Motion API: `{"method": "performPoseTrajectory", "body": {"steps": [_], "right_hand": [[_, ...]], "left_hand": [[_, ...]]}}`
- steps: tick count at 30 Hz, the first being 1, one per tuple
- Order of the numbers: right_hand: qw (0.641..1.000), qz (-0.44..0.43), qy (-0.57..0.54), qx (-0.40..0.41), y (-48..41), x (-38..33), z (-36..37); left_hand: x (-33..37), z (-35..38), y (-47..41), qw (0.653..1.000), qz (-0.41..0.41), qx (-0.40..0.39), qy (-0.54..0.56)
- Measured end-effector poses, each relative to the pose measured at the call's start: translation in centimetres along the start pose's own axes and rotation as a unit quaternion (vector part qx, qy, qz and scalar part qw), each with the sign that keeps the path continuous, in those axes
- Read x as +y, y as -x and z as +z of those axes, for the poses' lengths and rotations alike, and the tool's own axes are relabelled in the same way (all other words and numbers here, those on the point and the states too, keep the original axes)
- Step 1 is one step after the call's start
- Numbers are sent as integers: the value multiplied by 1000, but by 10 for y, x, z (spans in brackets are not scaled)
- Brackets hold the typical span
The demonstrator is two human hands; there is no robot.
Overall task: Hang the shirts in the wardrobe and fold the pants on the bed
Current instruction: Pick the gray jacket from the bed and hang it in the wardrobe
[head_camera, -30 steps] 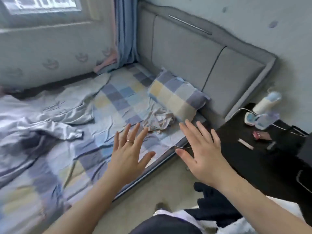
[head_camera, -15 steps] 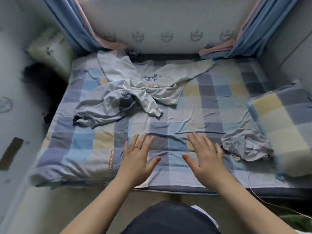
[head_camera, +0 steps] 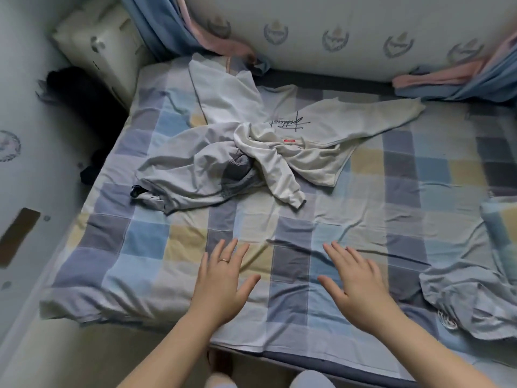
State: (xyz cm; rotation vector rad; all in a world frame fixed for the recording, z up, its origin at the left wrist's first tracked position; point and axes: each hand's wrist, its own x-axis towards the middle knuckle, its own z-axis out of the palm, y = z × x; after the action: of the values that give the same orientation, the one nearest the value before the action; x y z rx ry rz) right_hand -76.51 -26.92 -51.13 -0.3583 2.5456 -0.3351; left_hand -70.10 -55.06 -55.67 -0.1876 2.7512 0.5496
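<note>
You're holding both hands palm-down over the near edge of the bed (head_camera: pixel 145 239), nothing in either. The left hand (head_camera: pixel 223 278) is spreading its fingers straight and apart, a ring (head_camera: pixel 223 260) showing on one. The right hand (head_camera: pixel 355 287) is doing the same, thumb out wide. Can't tell if the palms are touching the sheet.

The clothes are lying untouched. A white shirt (head_camera: pixel 321 127) is sprawling across the middle of the bed, one sleeve crossing onto a grey garment (head_camera: pixel 193 166) toward the bed's left side; the two are tangling where they meet. A grey heap (head_camera: pixel 470 301) is sitting at the bed's near right corner, just below the pillow (head_camera: pixel 500 228). Can't tell which grey piece is pants.

Judging it as the reach-and-pick step, barely started:
- Go for the white shirt first, since it's lying on top.
- Be pinching at both shoulders, not one sleeve, so it's lifting flat and hanger-ready.
- Be lifting slowly, or the crossed sleeve is likely dragging the grey garment along.

Writing: the white shirt is carrying a dark script signature, upside down from here and not readable, plus a small red tag, too small. The grey heap is showing a white print, unreadable.
</note>
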Motion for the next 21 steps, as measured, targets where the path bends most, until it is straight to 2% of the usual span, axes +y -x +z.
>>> {"method": "performPoseTrajectory", "body": {"steps": [7,15,17,21], "right_hand": [[999,37,-4,-27,-115,-34,56],[998,-26,25,-50,-300,-86,178],[996,-43,33,-64,-357,-98,206],[997,-54,26,-45,-462,-121,243]], "left_hand": [[-95,42,-113,998,-10,-58,9],[-252,116,-247,990,18,-84,-115],[-288,126,-286,983,21,-67,-169],[-337,141,-367,980,-26,52,-190]]}}
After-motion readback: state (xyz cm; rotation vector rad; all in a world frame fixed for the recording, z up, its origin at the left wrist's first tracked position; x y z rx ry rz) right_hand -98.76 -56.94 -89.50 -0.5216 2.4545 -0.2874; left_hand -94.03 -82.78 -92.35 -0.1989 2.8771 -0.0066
